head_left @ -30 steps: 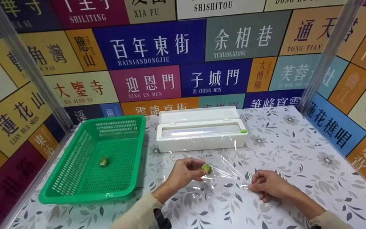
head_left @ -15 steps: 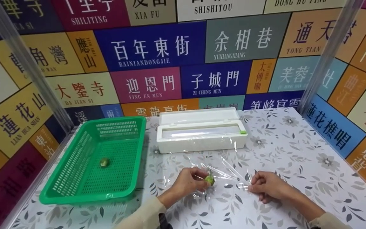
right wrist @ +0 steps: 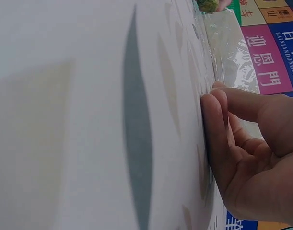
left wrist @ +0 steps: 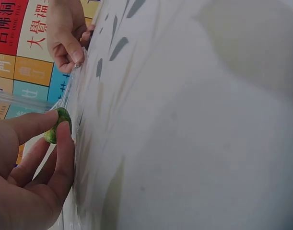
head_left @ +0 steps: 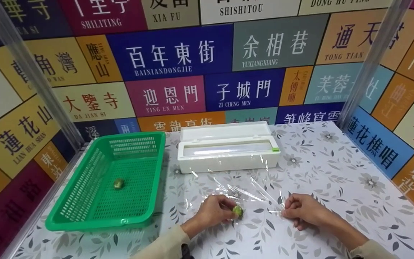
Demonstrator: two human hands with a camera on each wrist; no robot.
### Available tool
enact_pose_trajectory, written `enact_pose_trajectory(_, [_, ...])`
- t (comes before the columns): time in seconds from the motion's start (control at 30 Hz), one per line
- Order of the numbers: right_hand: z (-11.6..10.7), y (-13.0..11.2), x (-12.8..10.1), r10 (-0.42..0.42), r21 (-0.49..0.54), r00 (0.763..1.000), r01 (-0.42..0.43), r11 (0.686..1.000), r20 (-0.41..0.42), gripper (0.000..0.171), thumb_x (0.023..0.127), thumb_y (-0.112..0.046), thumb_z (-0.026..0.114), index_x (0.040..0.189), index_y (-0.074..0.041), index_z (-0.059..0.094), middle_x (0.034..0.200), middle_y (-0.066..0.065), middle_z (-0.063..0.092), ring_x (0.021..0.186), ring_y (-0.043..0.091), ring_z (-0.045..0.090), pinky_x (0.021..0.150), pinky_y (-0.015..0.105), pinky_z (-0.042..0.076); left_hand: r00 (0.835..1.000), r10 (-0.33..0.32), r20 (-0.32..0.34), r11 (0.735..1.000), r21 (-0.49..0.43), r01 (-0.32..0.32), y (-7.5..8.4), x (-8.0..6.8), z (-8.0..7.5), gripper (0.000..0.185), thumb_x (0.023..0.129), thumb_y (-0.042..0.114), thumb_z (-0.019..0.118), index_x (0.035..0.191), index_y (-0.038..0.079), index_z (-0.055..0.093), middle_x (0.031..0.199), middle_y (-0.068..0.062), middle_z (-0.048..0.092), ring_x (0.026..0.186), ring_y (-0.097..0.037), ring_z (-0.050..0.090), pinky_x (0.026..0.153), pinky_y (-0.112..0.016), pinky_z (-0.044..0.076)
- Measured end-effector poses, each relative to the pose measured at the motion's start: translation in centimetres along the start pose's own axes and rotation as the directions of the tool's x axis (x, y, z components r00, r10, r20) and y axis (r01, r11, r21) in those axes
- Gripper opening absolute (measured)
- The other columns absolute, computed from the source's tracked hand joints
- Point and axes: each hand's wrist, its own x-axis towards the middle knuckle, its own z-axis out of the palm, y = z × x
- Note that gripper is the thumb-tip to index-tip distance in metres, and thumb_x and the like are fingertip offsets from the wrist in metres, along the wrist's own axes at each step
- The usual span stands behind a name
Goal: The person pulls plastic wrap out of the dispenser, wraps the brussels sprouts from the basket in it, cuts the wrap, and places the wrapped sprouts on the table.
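Note:
My left hand pinches a small green ball between thumb and fingers, low over a sheet of clear cling film on the table. The left wrist view shows the green ball at my left hand's fingertips, touching the film. My right hand has curled fingers and pinches the film's right edge against the table. In the right wrist view, the right hand's fingertips press down on the film.
A white cling film dispenser stands open behind the sheet. A green plastic basket on the left holds another small green ball. Colourful sign-covered walls enclose the floral-patterned table on three sides.
My left hand has lowered the green ball down and slightly right onto the film. The right hand has stayed in place on the film's edge.

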Motion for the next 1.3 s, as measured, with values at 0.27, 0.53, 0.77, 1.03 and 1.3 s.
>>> enact_pose_trajectory(0.27, [0.1,0.0,0.2,0.014,-0.005,1.0,-0.014,1.0,-0.007,0.032,0.088,-0.017,0.076,0.103,0.0,0.055,0.082,0.001,0.063,0.057,0.01,0.06,0.05,0.027,0.057,1.0,-0.004,0.001,0.999,0.044,0.004,0.2,0.0,0.0,0.023,0.077,-0.003,0.079,0.098,0.005,0.074,0.088,-0.006,0.073,0.064,-0.01,0.06,0.054,-0.021,0.054])
enact_pose_trajectory(0.53, [0.0,0.0,0.3,0.008,-0.013,1.0,-0.008,1.0,0.017,0.032,0.088,-0.018,0.076,0.104,0.0,0.055,0.082,0.001,0.065,0.056,0.01,0.061,0.049,0.026,0.057,1.0,0.007,0.004,0.997,0.08,-0.008,0.1,-0.2,-0.7,0.026,0.077,-0.002,0.08,0.101,0.003,0.073,0.091,-0.01,0.073,0.071,-0.011,0.062,0.059,-0.024,0.058])
enact_pose_trajectory(0.77, [-0.4,-0.6,0.0,0.025,0.019,0.996,-0.027,0.999,0.085,0.03,0.09,-0.017,0.073,0.108,0.002,0.059,0.085,0.0,0.063,0.061,0.01,0.062,0.051,0.024,0.056,1.0,0.026,0.007,0.992,0.12,-0.027,0.3,-0.8,-2.6,0.022,0.079,-0.001,0.079,0.101,-0.001,0.073,0.094,-0.012,0.073,0.073,-0.009,0.065,0.057,-0.025,0.058])
enact_pose_trajectory(1.03, [-1.1,-1.2,-1.0,-0.023,-0.125,0.998,0.029,0.992,0.052,0.036,0.091,-0.022,0.073,0.113,0.004,0.063,0.094,0.005,0.065,0.065,0.014,0.062,0.051,0.026,0.054,0.997,0.061,0.039,0.982,0.176,-0.067,0.0,-2.2,-5.6,0.019,0.083,0.002,0.077,0.101,-0.003,0.072,0.095,-0.015,0.074,0.07,-0.007,0.063,0.056,-0.022,0.054])
enact_pose_trajectory(1.3, [-1.3,-1.1,-0.7,-0.244,-0.239,0.963,0.265,0.934,0.115,0.027,0.086,-0.019,0.078,0.107,-0.002,0.072,0.099,0.015,0.067,0.063,0.001,0.055,0.053,0.02,0.048,0.99,0.125,0.063,0.936,0.324,-0.139,-1.1,-3.5,-7.3,0.017,0.079,0.003,0.081,0.093,0.0,0.075,0.089,-0.013,0.075,0.073,-0.01,0.064,0.059,-0.016,0.05])
